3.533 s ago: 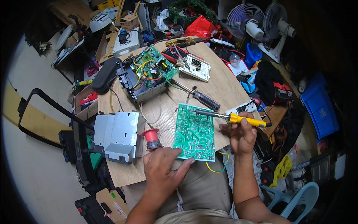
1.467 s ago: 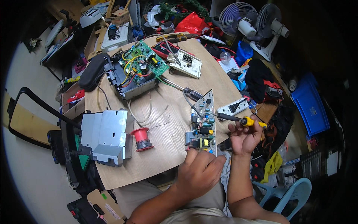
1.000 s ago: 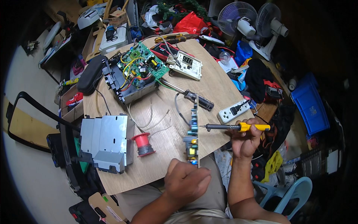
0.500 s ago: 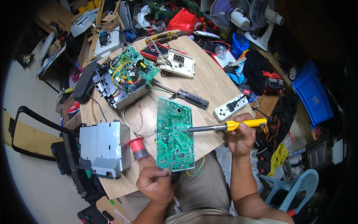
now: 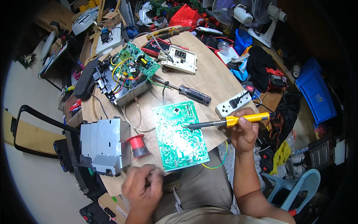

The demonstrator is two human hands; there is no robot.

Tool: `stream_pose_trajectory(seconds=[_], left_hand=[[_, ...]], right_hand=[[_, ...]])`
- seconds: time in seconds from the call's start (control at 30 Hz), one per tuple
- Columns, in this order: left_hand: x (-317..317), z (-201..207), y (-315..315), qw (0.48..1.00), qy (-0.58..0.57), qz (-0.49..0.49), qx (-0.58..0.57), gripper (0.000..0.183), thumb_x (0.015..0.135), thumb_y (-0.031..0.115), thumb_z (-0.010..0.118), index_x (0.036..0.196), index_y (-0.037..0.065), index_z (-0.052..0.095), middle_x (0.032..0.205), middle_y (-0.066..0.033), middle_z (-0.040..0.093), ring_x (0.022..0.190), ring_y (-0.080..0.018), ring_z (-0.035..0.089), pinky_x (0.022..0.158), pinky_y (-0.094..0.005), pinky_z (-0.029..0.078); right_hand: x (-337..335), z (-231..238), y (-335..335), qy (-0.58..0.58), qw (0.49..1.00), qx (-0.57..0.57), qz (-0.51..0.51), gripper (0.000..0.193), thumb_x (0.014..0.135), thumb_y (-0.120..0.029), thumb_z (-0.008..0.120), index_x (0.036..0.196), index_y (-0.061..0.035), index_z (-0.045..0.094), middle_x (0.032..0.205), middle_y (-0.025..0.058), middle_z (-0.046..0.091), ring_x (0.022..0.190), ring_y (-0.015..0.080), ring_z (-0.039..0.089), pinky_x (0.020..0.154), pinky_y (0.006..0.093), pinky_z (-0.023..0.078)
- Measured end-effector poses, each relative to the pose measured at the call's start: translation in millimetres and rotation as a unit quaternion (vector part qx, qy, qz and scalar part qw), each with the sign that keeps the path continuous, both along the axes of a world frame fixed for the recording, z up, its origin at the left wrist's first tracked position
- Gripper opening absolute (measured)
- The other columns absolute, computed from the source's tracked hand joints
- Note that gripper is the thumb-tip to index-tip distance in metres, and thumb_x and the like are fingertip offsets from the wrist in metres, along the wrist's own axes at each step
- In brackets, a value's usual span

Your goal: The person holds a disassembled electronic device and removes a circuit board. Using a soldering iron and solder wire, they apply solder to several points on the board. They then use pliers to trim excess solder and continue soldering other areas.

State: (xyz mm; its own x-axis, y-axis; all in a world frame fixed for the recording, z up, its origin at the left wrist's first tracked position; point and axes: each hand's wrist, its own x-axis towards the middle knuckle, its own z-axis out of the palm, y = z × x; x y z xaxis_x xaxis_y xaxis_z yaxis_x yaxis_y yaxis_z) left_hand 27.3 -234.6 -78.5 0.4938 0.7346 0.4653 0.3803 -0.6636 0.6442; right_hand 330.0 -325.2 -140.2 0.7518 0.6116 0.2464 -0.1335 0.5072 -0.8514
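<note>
My right hand point(image 5: 244, 131) grips the yellow handle of a soldering iron point(image 5: 248, 119), its dark barrel pointing left. The iron's tip is over the upper middle of a green circuit board point(image 5: 175, 119), solder side up, with bright glare across its centre; contact cannot be made out. My left hand point(image 5: 143, 184), slightly blurred, is below the board's lower left corner, apart from it, fingers curled in. Whatever those fingers may hold is hidden. A red spool of solder wire point(image 5: 137, 145) stands left of the board. A yellow-green wire point(image 5: 223, 155) loops out from the board's right side.
A grey metal housing point(image 5: 101, 145) sits at the left. Behind are an opened unit with another green board point(image 5: 136, 61), a white display panel point(image 5: 181, 59), a screwdriver point(image 5: 194, 95) and pliers point(image 5: 167, 33). A white power strip point(image 5: 233, 105) lies at the table's right edge.
My left hand has let go of the board's lower edge and moved down and left. The board has turned flatter, showing more of its face. The iron has stayed nearly in place.
</note>
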Motion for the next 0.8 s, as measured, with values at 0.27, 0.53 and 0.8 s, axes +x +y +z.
stream_pose_trajectory(seconds=[0.27, 0.53, 0.8], left_hand=[[31.1, 14.3, 47.9, 0.955, 0.255, 0.012, 0.154, 0.04, 0.078, 0.002, 0.075, 0.117, 0.007, 0.07, 0.111, -0.0083, 0.068, 0.105, -0.028, 0.061, 0.09, -0.044, 0.044], [44.5, 2.3, 59.5, 0.991, 0.078, -0.015, 0.107, 0.025, 0.084, 0.001, 0.072, 0.108, 0.009, 0.071, 0.098, -0.0097, 0.068, 0.091, -0.0304, 0.066, 0.081, -0.0426, 0.048], [59.1, 1.4, 60.0, 0.995, -0.041, -0.028, -0.087, 0.009, 0.098, 0.005, 0.068, 0.107, 0.003, 0.067, 0.094, -0.0155, 0.07, 0.083, -0.0348, 0.071, 0.073, -0.0402, 0.056]], right_hand=[[-1.9, 2.3, 0.7, -0.003, 1.0, -0.007, -0.002, 0.025, 0.091, -0.018, 0.074, 0.106, -0.0003, 0.064, 0.094, 0.0087, 0.068, 0.073, 0.0127, 0.058, 0.067, 0.0277, 0.052], [5.4, 5.0, 8.6, -0.03, 0.999, -0.006, 0.022, 0.026, 0.09, -0.018, 0.072, 0.107, 0.0001, 0.063, 0.095, 0.0111, 0.066, 0.071, 0.0156, 0.06, 0.075, 0.0404, 0.063], [3.8, 6.3, 6.5, 0.022, 0.999, 0.006, 0.036, 0.026, 0.092, -0.017, 0.069, 0.108, 0.0001, 0.06, 0.093, 0.0123, 0.065, 0.082, 0.0232, 0.072, 0.071, 0.0476, 0.068]])
